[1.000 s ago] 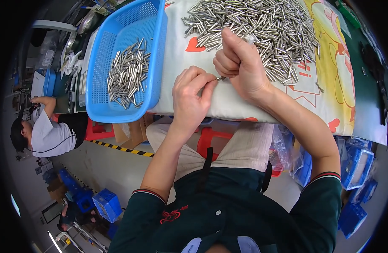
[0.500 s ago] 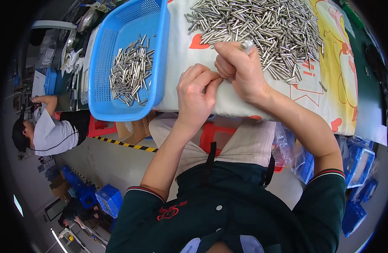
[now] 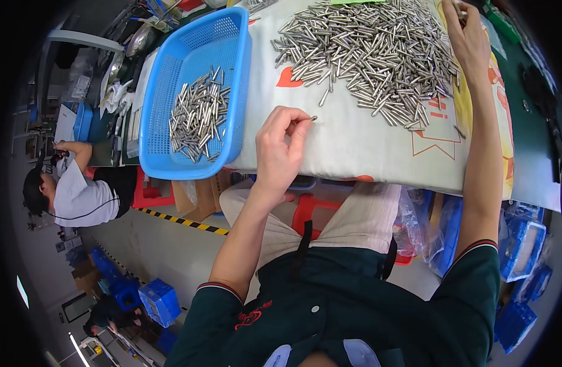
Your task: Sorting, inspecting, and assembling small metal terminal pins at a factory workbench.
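Observation:
My left hand point(image 3: 280, 144) is over the near part of the cloth. Thumb and forefinger pinch a small metal pin point(image 3: 313, 118), its end sticking out to the right. My right hand point(image 3: 469, 41) is far forward at the top right, beyond the pile's right edge. Its fingers are curled round something small and pale, too little of which shows to name. Between the hands and farther back lies a large heap of silvery metal pins point(image 3: 379, 58). At the left stands a blue perforated plastic basket point(image 3: 243, 79) with a smaller heap of similar pins point(image 3: 198, 116) in it.
A patterned cloth point(image 3: 348, 150) covers the table, whose near edge runs before my lap. Along the top edge, something flat and green point(image 3: 357, 1) lies at the heap. Tools and bags crowd the left side. A seated co-worker point(image 3: 85, 189) is at the left; blue bins point(image 3: 522, 251) stand lower right.
My right hand has moved from beside the left hand to the far right. My left hand stays near its place, and the pin in its pinch now shows. The whole view has shifted slightly.

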Demonstrator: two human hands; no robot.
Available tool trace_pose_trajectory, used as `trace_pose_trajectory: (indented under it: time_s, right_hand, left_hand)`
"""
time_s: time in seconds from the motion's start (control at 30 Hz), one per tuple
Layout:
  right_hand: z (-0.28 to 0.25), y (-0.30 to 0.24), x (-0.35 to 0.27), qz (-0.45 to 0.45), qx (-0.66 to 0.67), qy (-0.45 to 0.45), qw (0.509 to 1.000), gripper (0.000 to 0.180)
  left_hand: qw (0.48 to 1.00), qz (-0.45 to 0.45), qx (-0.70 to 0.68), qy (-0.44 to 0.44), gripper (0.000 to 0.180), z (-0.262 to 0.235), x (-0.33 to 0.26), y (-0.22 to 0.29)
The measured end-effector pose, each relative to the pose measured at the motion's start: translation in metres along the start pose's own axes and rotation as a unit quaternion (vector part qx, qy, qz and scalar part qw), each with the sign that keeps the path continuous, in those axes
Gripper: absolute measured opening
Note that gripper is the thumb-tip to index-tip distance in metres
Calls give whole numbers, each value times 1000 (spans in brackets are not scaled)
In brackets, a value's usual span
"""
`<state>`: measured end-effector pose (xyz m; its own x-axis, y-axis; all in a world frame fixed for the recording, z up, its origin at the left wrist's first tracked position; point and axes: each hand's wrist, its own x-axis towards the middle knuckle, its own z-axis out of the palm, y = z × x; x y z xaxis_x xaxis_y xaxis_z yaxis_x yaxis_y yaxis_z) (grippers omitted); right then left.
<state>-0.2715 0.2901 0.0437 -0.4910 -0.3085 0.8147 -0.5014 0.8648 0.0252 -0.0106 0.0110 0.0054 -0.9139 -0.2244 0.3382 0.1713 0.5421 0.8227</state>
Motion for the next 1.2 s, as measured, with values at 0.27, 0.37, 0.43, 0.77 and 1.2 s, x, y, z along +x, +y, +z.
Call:
trace_pose_trajectory:
  time_s: [0.27, 0.37, 0.43, 0.77, 1.2]
  right_hand:
    - [40, 53, -51, 236, 14, -238, 942, 35]
    - [45, 50, -54, 193, -11, -235, 953, 32]
    - [45, 51, -52, 212, 0, -253, 944, 31]
    - [16, 5, -31, 75, 2, 13, 997, 23]
    - [-20, -104, -28, -64, 265, 20, 962, 11]
  left_hand:
    - [759, -288, -572, -113, 23, -13, 16, 3]
    - [763, -300, -564, -103, 25, -7, 17, 2]
    - [765, -307, -558, -94, 24, -5, 17, 2]
    - [784, -310, -529, -98, 29, -7, 20, 5]
    - [995, 43, 84, -13, 13, 2, 18, 13]
